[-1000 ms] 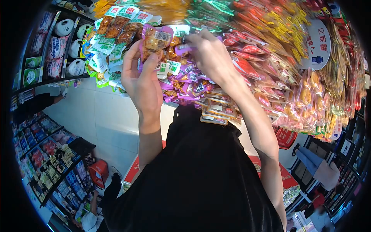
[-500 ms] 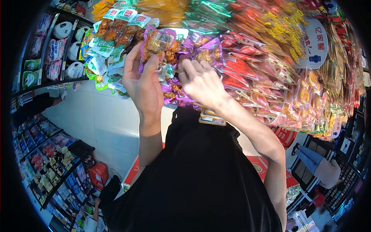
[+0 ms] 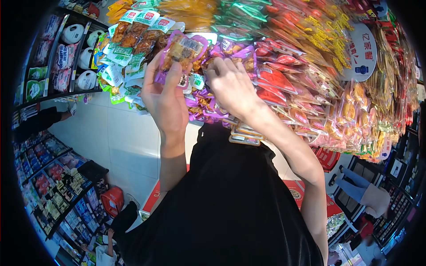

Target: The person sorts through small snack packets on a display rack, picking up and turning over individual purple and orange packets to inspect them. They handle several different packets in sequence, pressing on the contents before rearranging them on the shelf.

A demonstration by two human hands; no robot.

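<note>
My left hand (image 3: pixel 167 104) grips a clear snack packet (image 3: pixel 181 52) with a purple edge and brown food inside, thumb on its front. The packet is held up above the pile, its printed label facing me. Curled over the purple packets (image 3: pixel 243 56) just to the right is my right hand (image 3: pixel 233 86), its fingers closed at one of them. Its fingertips are partly hidden. Below, between the two wrists, more purple packets (image 3: pixel 202 111) lie at the front edge of the display.
White-and-green packets (image 3: pixel 133 57) are heaped left of my hands, red packets (image 3: pixel 273 77) to the right. A white sign (image 3: pixel 361 53) stands among the packets. Shelves with white bottles (image 3: pixel 73 34) are at far left. A person (image 3: pixel 372 195) stands at lower right, near a red basket (image 3: pixel 327 158).
The packet in my left hand has turned a little and come slightly nearer. My right hand has shifted slightly, still at the purple packets. The person at lower right has moved their legs.
</note>
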